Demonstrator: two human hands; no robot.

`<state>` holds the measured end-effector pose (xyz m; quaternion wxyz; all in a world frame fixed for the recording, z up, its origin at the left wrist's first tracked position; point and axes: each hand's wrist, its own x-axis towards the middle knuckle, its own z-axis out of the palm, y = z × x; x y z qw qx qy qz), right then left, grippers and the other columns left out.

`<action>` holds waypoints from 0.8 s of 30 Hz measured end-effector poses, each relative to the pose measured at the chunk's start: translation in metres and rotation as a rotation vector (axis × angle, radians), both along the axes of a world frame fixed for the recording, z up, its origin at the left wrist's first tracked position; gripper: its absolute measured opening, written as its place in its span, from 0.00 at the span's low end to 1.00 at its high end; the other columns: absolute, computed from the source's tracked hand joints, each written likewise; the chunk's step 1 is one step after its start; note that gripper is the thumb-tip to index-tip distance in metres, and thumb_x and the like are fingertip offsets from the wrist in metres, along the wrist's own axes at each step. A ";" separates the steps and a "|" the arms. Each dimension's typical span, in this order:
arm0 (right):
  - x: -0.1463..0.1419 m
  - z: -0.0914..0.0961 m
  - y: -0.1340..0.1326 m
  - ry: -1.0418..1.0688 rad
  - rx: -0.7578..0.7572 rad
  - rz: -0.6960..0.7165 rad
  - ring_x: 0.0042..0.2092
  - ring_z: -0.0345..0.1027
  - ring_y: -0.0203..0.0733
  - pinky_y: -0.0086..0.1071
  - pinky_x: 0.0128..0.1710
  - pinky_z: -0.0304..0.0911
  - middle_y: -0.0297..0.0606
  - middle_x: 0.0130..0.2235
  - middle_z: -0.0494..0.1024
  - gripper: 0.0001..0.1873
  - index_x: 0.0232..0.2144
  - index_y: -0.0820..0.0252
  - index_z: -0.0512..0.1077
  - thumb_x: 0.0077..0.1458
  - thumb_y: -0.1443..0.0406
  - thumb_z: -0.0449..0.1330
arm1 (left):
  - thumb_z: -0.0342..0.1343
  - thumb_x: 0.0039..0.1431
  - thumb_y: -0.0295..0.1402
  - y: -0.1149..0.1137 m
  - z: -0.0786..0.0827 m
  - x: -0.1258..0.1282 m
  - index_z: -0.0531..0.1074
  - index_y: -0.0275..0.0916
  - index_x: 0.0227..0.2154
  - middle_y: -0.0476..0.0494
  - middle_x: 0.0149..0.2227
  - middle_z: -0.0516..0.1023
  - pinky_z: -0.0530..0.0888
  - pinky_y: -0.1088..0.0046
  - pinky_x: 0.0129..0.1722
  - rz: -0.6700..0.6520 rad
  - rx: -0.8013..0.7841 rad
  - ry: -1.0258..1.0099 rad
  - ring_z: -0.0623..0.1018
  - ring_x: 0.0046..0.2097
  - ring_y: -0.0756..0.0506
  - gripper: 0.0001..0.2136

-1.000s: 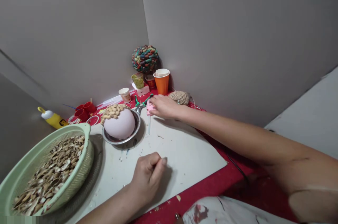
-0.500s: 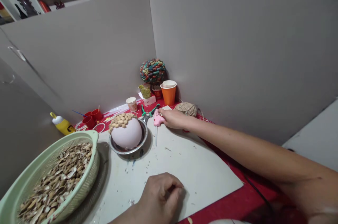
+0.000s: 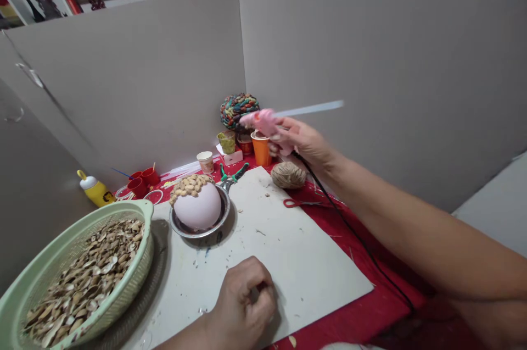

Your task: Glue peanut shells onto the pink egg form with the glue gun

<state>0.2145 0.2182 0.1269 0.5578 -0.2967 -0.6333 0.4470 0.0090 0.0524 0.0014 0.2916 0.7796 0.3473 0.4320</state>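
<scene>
My right hand (image 3: 302,141) is raised above the table, closed round a pink glue gun (image 3: 263,121) with a clear glue stick (image 3: 313,109) poking out behind and a black cord (image 3: 349,229) trailing down. My left hand (image 3: 242,303) rests on the white board (image 3: 288,251) with its fingers curled in; what it holds, if anything, is hidden. A pale pink ball (image 3: 197,206) partly covered with shells sits in a metal bowl (image 3: 201,229) in front of me.
A green colander (image 3: 82,273) full of pistachio shells stands at the left. At the back are a twine ball (image 3: 288,175), an orange cup stack (image 3: 262,150), a multicoloured ball (image 3: 239,108), green pliers (image 3: 233,174), red cups (image 3: 142,182), a yellow bottle (image 3: 94,189) and red scissors (image 3: 302,203).
My right hand took the pink glue gun off the board's far edge and lifted it up and to the right. My left hand stayed curled on the board.
</scene>
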 end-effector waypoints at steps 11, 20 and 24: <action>-0.066 0.002 -0.020 0.241 -0.230 0.226 0.18 0.51 0.24 0.24 0.17 0.49 0.28 0.25 0.67 0.15 0.29 0.61 0.67 0.44 0.60 0.67 | 0.48 0.46 0.17 0.002 0.002 0.001 0.74 0.39 0.27 0.47 0.24 0.71 0.67 0.74 0.29 0.056 0.033 -0.043 0.71 0.28 0.49 0.13; -0.077 0.049 -0.005 0.590 -0.026 0.208 0.18 0.54 0.26 0.25 0.17 0.51 0.27 0.24 0.67 0.05 0.28 0.61 0.64 0.48 0.67 0.59 | 0.44 0.45 0.24 0.002 0.030 -0.011 0.72 0.38 0.17 0.45 0.19 0.72 0.67 0.74 0.27 0.056 -0.354 -0.048 0.72 0.24 0.48 0.12; -0.078 0.039 0.000 0.607 -0.031 0.253 0.17 0.54 0.25 0.25 0.18 0.50 0.27 0.24 0.67 0.06 0.27 0.61 0.64 0.47 0.67 0.59 | 0.41 0.48 0.28 -0.009 0.059 -0.024 0.61 0.41 0.16 0.49 0.16 0.63 0.63 0.73 0.24 0.072 -0.383 0.018 0.66 0.21 0.49 0.09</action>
